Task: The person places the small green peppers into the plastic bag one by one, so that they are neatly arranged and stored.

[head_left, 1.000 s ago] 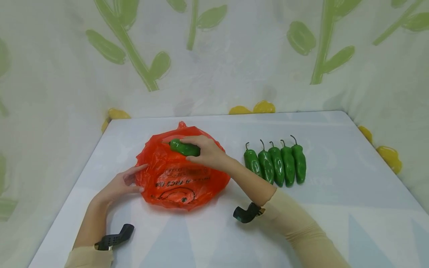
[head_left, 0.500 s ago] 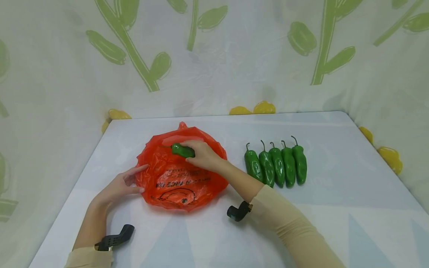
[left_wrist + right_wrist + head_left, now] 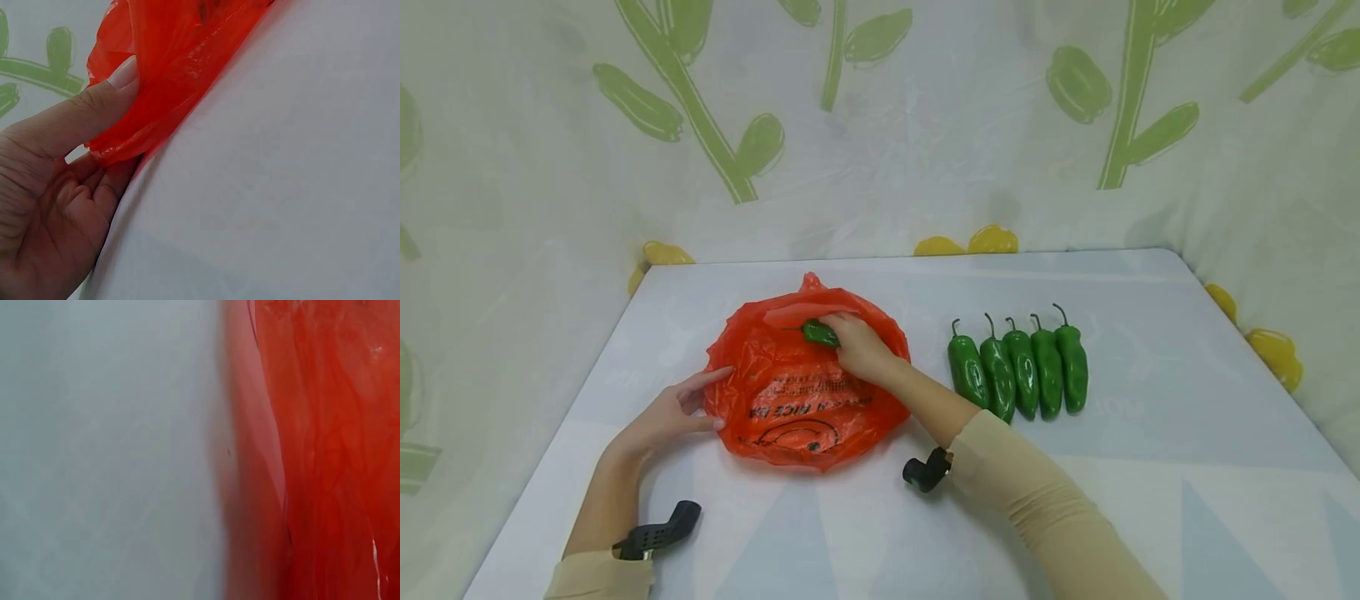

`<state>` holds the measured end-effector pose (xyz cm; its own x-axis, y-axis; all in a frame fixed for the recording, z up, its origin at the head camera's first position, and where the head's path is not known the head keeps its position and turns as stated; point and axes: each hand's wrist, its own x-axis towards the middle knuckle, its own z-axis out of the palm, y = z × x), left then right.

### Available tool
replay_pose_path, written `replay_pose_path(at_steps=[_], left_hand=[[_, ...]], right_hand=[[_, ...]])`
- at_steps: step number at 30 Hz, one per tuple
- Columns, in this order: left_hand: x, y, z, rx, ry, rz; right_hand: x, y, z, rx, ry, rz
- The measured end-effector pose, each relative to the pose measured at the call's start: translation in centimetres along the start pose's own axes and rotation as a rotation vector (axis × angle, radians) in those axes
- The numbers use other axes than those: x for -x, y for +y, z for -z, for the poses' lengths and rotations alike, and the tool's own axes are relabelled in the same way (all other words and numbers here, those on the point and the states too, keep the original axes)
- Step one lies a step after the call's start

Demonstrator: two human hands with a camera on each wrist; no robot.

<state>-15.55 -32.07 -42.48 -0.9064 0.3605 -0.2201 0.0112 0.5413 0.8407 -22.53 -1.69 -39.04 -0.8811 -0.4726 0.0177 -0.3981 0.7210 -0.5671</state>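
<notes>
A red plastic bag (image 3: 767,367) with black print lies on the table, its mouth spread. My right hand (image 3: 863,350) reaches in at its upper right and grips a green pepper (image 3: 820,333) with the stem pointing left; part of the pepper is hidden by the fingers. At the bag's left edge, my left hand (image 3: 670,417) holds the rim. In the left wrist view, the left thumb (image 3: 94,112) lies on the film and the other fingers pass under it. The right wrist view has only the bag (image 3: 337,437) sharp; the hand and pepper cannot be made out there.
Several green peppers (image 3: 1022,375) lie side by side to the right of the bag, stems pointing away. The white table (image 3: 1135,333) ends at a pale curtain (image 3: 880,167) with a leaf pattern. A small black camera (image 3: 927,471) sits on the right wrist.
My right hand has gone deeper into the bag with the pepper, its forearm shifting left. Less of the pepper shows now. The left hand has stayed at the rim.
</notes>
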Motion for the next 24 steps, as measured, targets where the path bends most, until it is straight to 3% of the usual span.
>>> replay_pose_path(at_steps=[13, 19, 24], left_hand=[[0.1, 0.3, 0.0, -0.010, -0.001, 0.000], [0.3, 0.1, 0.0, -0.013, 0.005, 0.017], [0.1, 0.1, -0.2, 0.001, 0.006, -0.010]], right_hand=[[-0.3, 0.3, -0.6, -0.011, 0.009, 0.023], [0.3, -0.1, -0.5, -0.035, 0.001, 0.072], [0.7, -0.3, 0.0, -0.044, 0.011, 0.082]])
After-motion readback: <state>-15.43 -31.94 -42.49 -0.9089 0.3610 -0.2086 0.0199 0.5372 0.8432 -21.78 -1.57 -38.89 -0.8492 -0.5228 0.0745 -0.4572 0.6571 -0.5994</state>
